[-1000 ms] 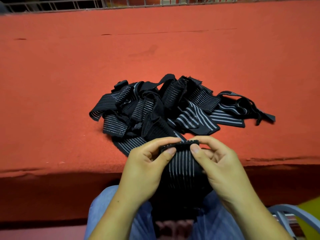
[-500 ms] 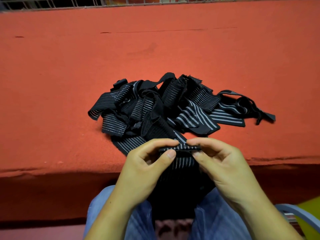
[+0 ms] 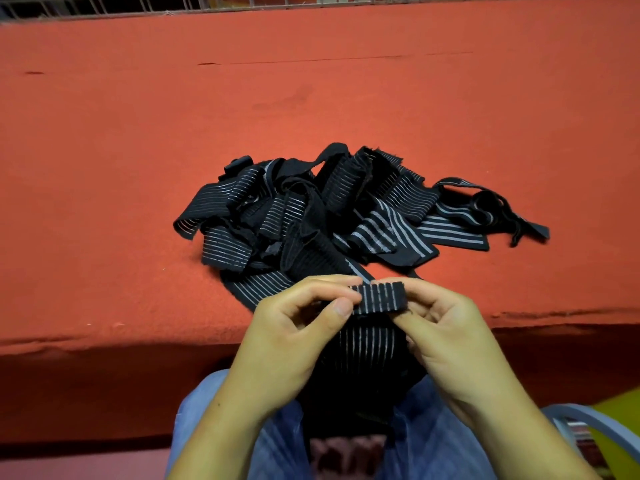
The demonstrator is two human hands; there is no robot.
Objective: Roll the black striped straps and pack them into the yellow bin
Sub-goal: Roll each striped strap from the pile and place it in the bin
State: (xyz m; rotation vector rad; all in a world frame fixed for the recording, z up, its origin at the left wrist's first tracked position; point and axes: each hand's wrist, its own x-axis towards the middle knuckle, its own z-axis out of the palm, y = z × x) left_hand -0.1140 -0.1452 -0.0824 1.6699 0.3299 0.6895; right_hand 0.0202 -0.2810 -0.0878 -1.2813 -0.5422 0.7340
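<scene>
A black strap with thin grey stripes hangs down over my lap, and its top end is folded into a small flat roll. My left hand pinches the roll's left side between thumb and fingers. My right hand pinches its right side. Behind my hands, a tangled pile of several black striped straps lies on the red table. A corner of the yellow bin shows at the bottom right, mostly out of frame.
The red table's front edge runs just behind my hands. A metal railing lines the far side. A grey chair arm curves in front of the bin, beside my right knee in blue trousers.
The strap's top end has been turned over into a thicker fold between my fingertips. Both hands stay in nearly the same place.
</scene>
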